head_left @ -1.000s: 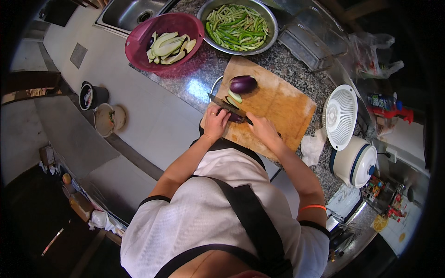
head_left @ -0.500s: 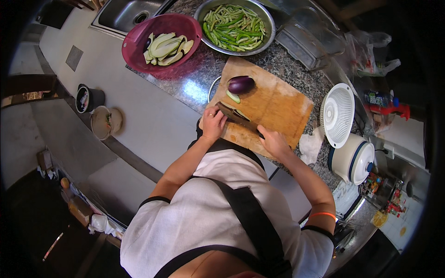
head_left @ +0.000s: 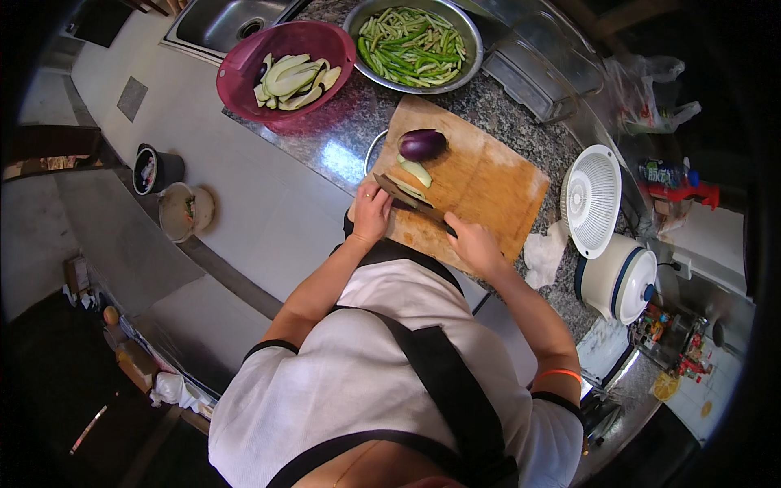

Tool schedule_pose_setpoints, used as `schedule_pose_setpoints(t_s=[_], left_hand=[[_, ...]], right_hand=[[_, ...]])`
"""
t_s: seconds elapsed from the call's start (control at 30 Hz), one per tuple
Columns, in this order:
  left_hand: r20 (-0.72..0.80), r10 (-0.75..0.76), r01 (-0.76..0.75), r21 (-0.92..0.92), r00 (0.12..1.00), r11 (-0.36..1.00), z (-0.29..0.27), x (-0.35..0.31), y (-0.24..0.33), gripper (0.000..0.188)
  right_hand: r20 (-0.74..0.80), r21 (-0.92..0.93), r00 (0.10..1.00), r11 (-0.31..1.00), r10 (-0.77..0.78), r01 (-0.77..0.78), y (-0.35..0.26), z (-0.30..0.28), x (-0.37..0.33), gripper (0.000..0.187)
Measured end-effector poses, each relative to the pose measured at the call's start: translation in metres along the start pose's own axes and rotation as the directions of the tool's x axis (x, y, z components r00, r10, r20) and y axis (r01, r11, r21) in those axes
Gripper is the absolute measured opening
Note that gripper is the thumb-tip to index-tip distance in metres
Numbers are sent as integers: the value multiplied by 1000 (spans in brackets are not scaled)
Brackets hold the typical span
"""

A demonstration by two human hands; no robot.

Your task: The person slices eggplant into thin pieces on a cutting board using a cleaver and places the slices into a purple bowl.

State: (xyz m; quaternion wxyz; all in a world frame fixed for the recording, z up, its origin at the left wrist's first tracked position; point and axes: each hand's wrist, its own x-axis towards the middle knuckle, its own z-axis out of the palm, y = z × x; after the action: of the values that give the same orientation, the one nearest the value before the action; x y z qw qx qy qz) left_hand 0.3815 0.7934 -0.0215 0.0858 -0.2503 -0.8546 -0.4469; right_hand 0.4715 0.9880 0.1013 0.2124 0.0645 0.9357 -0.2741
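Note:
My right hand is closed round the handle of a kitchen knife, whose wide dark blade lies across the near left part of a wooden cutting board. Curled at the blade's tip end, my left hand grips a piece of eggplant, mostly hidden by the fingers and blade. On the blade's far side are pale eggplant slices. Beyond them a larger purple eggplant piece rests on the board, touched by neither hand.
Behind the board stand a red plastic basin with eggplant slices and a steel bowl of cut green beans. A white colander, a white cloth and a cream electric cooker are at the right. A sink lies far left.
The knife and my right hand have shifted slightly left and away from me. More pale slice shows beyond the blade. The larger eggplant piece has stayed put.

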Motion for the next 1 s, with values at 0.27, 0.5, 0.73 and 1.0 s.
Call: schedule_pose_setpoints(t_s=[0.27, 0.5, 0.73, 1.0], left_hand=[[-15, 30, -30, 2, 999, 1000, -3, 1, 4, 16], [-16, 1, -1, -7, 1000, 1000, 2, -4, -4, 18], [-50, -12, 13, 22, 999, 1000, 0, 0, 3, 15], [-65, -13, 13, -4, 998, 1000, 2, -4, 0, 21]], right_hand=[[32, -25, 999, 1000, -18, 19, 5, -7, -12, 26], [6, -30, 1000, 1000, 8, -8, -7, 13, 30, 28], [-32, 14, 999, 999, -29, 30, 4, -3, 11, 27], [76, -104, 997, 994, 27, -19, 3, -9, -21, 24]])
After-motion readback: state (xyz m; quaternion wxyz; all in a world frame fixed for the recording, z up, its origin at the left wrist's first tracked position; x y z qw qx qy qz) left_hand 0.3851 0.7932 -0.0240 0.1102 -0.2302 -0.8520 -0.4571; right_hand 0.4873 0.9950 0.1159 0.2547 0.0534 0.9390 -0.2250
